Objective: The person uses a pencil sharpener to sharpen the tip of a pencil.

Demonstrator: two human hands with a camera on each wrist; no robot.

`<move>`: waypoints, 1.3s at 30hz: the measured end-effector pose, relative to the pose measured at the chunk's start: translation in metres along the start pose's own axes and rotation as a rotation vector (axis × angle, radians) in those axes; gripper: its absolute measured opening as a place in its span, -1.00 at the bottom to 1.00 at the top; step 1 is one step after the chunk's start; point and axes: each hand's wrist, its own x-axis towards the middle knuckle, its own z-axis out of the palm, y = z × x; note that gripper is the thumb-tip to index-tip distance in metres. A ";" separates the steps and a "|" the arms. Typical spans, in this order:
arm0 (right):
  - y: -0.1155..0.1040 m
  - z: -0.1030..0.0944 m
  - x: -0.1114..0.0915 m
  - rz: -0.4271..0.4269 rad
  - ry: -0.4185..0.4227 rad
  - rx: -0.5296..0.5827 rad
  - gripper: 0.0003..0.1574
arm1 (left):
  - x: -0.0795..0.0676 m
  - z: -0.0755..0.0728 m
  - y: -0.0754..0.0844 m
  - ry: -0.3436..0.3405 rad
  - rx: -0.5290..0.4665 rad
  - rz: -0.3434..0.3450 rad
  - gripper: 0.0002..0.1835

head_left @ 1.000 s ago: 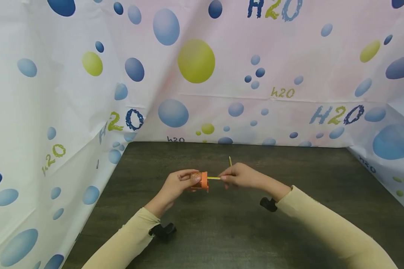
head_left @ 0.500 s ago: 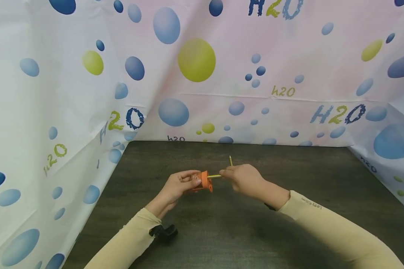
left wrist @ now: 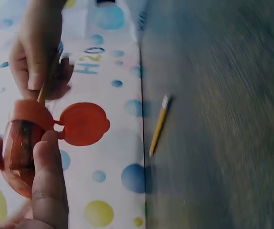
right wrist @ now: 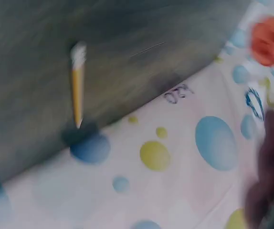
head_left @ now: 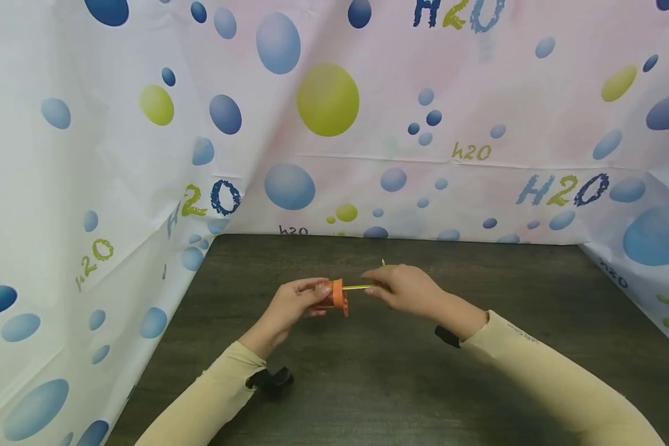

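Note:
Toward the far part of the table, my left hand [head_left: 290, 308] grips an orange pencil sharpener [head_left: 337, 292] with a see-through body. In the left wrist view its round lid [left wrist: 84, 124] hangs open on the hinge. A yellow pencil [head_left: 355, 287] has one end in the sharpener's mouth. My right hand [head_left: 414, 291] pinches this pencil's other end between thumb and fingers. A second yellow pencil [left wrist: 159, 126] with a white end lies on the table beyond the hands; in the head view the right hand covers most of it.
The dark wooden table [head_left: 368, 384] meets a white sheet [head_left: 479, 74] with coloured dots and H2O lettering at the back and sides. A black wrist strap mount [head_left: 270, 381] hangs under the left forearm, another [head_left: 447, 336] under the right.
My right hand has turned over and back at the pencil, its fingers loosening and re-gripping. The sharpener has tilted and risen slightly, with its open lid swinging into sight.

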 end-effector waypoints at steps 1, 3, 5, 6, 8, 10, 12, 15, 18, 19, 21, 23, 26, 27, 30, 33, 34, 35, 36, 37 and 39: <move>0.000 0.003 -0.001 -0.087 0.096 -0.172 -0.59 | 0.000 0.000 0.000 -0.010 -0.051 -0.029 -0.48; 0.001 0.010 -0.004 -0.257 0.296 -0.468 -0.53 | 0.001 -0.002 -0.001 -0.050 -0.138 -0.081 -0.47; 0.006 0.016 -0.007 -0.394 0.440 -0.645 -0.64 | 0.000 -0.003 -0.001 -0.095 -0.201 -0.112 -0.46; 0.007 0.018 -0.009 -0.437 0.484 -0.698 -0.60 | 0.000 -0.003 0.000 -0.116 -0.206 -0.118 -0.45; 0.008 0.019 -0.012 -0.471 0.527 -0.743 -0.58 | 0.000 -0.003 0.000 -0.155 -0.183 -0.110 -0.43; 0.007 0.019 -0.013 -0.453 0.527 -0.716 -0.61 | 0.000 -0.002 -0.001 -0.167 -0.125 -0.075 -0.40; 0.003 0.018 -0.012 -0.407 0.520 -0.652 -0.52 | 0.000 -0.003 -0.002 -0.147 -0.056 -0.022 -0.37; -0.002 0.017 -0.010 -0.288 0.453 -0.489 -0.69 | 0.001 -0.001 -0.003 -0.092 0.034 0.055 -0.39; -0.006 0.013 -0.009 -0.097 0.254 -0.174 -0.76 | 0.000 0.000 -0.001 -0.045 0.119 0.126 -0.45; -0.006 0.011 -0.008 -0.032 0.174 -0.045 -0.74 | 0.000 0.000 -0.001 -0.042 0.160 0.153 -0.47; -0.003 0.005 -0.005 0.119 -0.007 0.253 -0.69 | -0.001 0.001 -0.001 -0.043 0.230 0.202 -0.49; 0.002 0.000 -0.002 0.277 -0.166 0.531 -0.64 | -0.001 0.001 -0.002 -0.054 0.272 0.231 -0.50; 0.006 -0.001 0.001 0.319 -0.254 0.618 -0.61 | 0.000 0.002 -0.004 -0.056 0.258 0.208 -0.49; 0.006 0.000 0.000 0.277 -0.236 0.553 -0.61 | 0.001 0.002 -0.004 -0.049 0.225 0.177 -0.49; 0.002 0.009 -0.004 -0.019 -0.009 0.044 -0.68 | 0.004 0.003 -0.005 -0.041 0.079 0.066 -0.47; 0.000 0.020 -0.007 -0.230 0.325 -0.462 -0.67 | 0.005 0.003 -0.005 -0.073 -0.115 -0.052 -0.44; 0.000 0.022 -0.008 -0.279 0.410 -0.563 -0.63 | 0.005 0.003 -0.004 -0.088 -0.164 -0.081 -0.43; 0.000 0.024 -0.008 -0.315 0.468 -0.623 -0.60 | 0.005 0.003 -0.004 -0.102 -0.204 -0.102 -0.42; 0.001 0.025 -0.009 -0.336 0.500 -0.652 -0.58 | 0.004 0.003 -0.004 -0.114 -0.221 -0.113 -0.42; 0.000 0.025 -0.009 -0.346 0.514 -0.664 -0.56 | 0.004 0.003 -0.004 -0.121 -0.221 -0.114 -0.42; -0.001 0.024 -0.009 -0.321 0.497 -0.640 -0.61 | 0.003 0.003 -0.004 -0.118 -0.175 -0.091 -0.43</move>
